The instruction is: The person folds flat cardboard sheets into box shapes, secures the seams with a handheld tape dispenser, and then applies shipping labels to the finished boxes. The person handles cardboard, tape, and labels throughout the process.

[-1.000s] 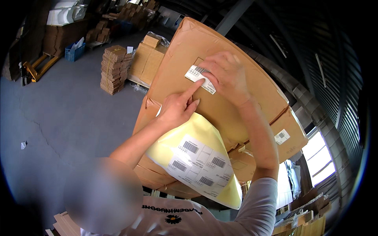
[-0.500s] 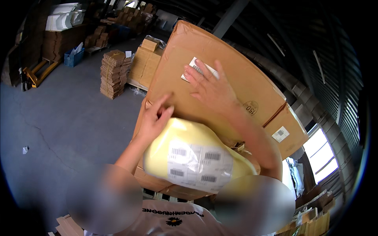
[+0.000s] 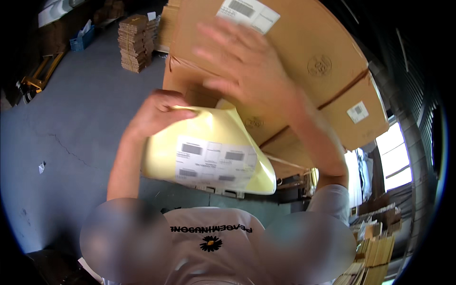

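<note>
A glossy yellow label sheet (image 3: 159, 159) with a few white barcode labels (image 3: 216, 161) on it curves in front of my body. My left hand (image 3: 161, 111) pinches its upper left edge between thumb and fingers. Behind the sheet stand large brown cardboard boxes (image 3: 294, 42), one stacked on another. A white barcode label (image 3: 249, 14) is stuck on the upper box. My right hand (image 3: 251, 61), blurred by motion, hovers just below that label with fingers spread and seemingly nothing in them. Another white label (image 3: 357, 112) sits on the box's right-hand side.
Flattened cartons are stacked in a pile (image 3: 134, 42) on the grey floor, left of the boxes. Farther left are a yellow pallet jack (image 3: 45, 73) and a blue crate (image 3: 82, 38). More cardboard (image 3: 377, 251) stands at lower right, below a bright window (image 3: 395, 159).
My right hand has come off the label on the upper box. My left hand has taken hold of the label sheet's edge, and the sheet has shifted left. The view has tipped downward.
</note>
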`<state>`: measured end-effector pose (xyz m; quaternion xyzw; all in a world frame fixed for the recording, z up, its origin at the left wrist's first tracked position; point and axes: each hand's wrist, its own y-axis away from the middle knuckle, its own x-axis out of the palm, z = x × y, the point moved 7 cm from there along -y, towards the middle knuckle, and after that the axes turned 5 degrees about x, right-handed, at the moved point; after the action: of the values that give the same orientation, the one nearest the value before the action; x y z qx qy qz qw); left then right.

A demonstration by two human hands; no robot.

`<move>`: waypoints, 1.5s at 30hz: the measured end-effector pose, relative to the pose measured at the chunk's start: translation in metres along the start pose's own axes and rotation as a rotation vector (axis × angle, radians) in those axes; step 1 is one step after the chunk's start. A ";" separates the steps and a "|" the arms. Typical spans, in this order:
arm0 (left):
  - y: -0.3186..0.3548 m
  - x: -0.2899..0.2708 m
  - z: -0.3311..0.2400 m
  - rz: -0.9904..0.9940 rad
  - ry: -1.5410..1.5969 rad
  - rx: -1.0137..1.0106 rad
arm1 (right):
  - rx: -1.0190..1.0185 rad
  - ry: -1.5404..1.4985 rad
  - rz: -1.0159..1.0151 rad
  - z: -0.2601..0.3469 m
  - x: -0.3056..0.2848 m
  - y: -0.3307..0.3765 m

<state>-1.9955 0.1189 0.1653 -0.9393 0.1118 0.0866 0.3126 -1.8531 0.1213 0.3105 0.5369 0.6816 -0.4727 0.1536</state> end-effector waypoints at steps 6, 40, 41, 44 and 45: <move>0.026 -0.023 -0.008 -0.054 -0.023 0.075 | 0.695 -0.931 0.620 0.020 0.056 0.125; 0.220 0.332 -0.054 0.740 -0.409 -0.719 | 1.655 -1.334 0.169 0.189 -0.107 0.559; 0.204 0.341 -0.062 0.703 -0.458 -0.513 | 1.662 -1.326 0.137 0.190 -0.109 0.559; 0.162 0.367 -0.080 0.593 -0.450 -0.188 | 1.640 -1.226 0.119 0.190 -0.118 0.551; 0.158 0.376 -0.078 0.577 -0.430 -0.184 | 1.667 -1.205 0.129 0.194 -0.119 0.549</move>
<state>-1.6686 -0.1102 0.0502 -0.8537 0.2952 0.3763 0.2059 -1.3843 -0.1186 0.0347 0.1824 -0.0831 -0.9769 0.0735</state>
